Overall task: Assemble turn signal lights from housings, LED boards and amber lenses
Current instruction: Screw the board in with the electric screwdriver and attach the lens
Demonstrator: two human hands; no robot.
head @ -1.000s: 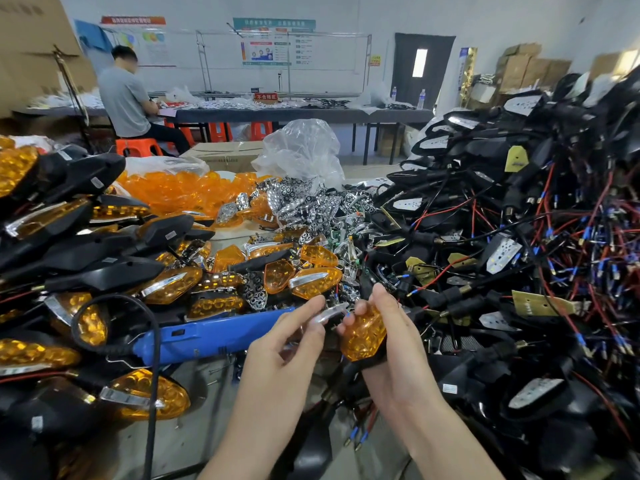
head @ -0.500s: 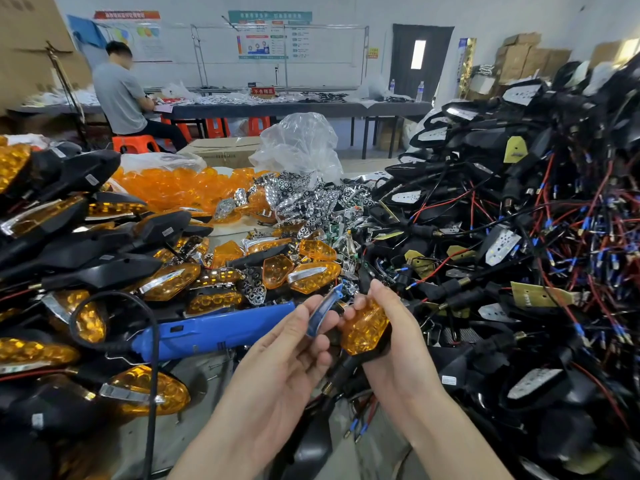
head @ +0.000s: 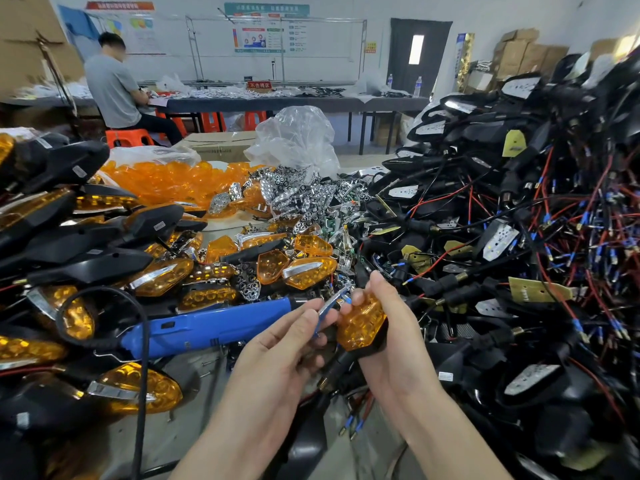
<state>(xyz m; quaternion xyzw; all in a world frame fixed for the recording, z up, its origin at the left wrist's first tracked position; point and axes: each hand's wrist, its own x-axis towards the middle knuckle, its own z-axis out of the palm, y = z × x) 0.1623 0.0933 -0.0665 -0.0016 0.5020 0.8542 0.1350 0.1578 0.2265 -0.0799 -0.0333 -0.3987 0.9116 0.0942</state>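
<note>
The right hand (head: 398,344) grips a turn signal light (head: 360,325) with its amber lens fitted, the left hand (head: 277,348) pinches a thin strip (head: 328,304) just beside it; finished lights (head: 162,277) lie left of the hands, while many wired housings (head: 485,129) to the right await lenses.

Red sign (head: 259,85) on far surface (head: 311,104), upper middle of frame: "不合格区". Wall posters (head: 266,29) and white stickers (head: 79,171) on black housings (head: 55,161): print too small to read.

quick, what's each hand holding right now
left hand: pinches a thin silvery strip
right hand: grips an amber-lensed light
</note>
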